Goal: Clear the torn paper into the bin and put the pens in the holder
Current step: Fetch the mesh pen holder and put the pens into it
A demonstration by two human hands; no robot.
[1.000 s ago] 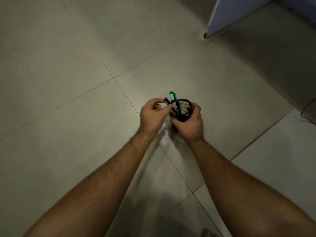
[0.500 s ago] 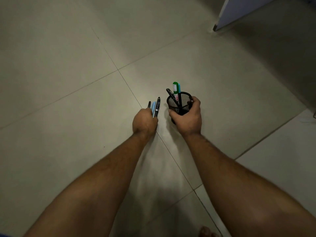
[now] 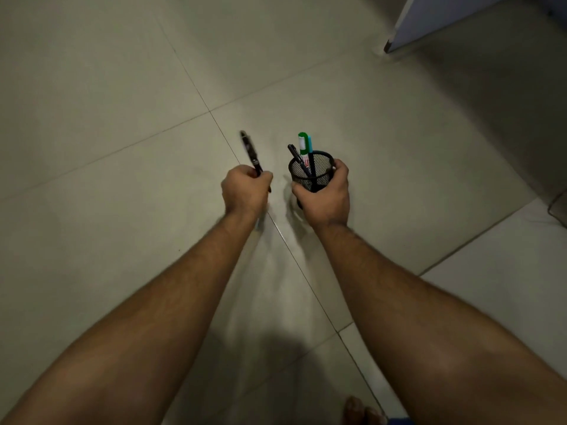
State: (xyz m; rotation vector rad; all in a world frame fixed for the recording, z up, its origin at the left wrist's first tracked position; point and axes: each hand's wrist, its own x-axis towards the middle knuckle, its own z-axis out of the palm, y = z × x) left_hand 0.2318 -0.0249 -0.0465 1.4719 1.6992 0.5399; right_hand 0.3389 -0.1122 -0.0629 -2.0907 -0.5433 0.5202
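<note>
The floor [image 3: 122, 87] of pale tiles lies open on the left and ahead of both hands, crossed by thin grout lines; one line runs diagonally from upper left down between the forearms. At the upper right a pale panel [image 3: 435, 16] stands with its lower corner on the tiles, well apart from the hands, and the floor beyond it sits in shadow. At the far right edge a thin dark cable [image 3: 557, 207] curves into view. The right hand [image 3: 325, 196] wraps its fingers around the holder [image 3: 311, 171], a black mesh cup held roughly upright with its open mouth facing up and slightly toward the camera. Three pens stand in it: a green marker [image 3: 303, 145] with its long axis near vertical and cap up, a blue pen [image 3: 310, 148] just behind it and touching, and a black pen [image 3: 296, 156] leaning up and to the left over the rim. The left hand [image 3: 245, 191] is just beside the holder, apart from it, fist closed on a dark pen [image 3: 250, 151] whose long axis tilts up and slightly left, most of its length jutting above the fist. A bare toe [image 3: 354, 409] shows at the bottom edge.
</note>
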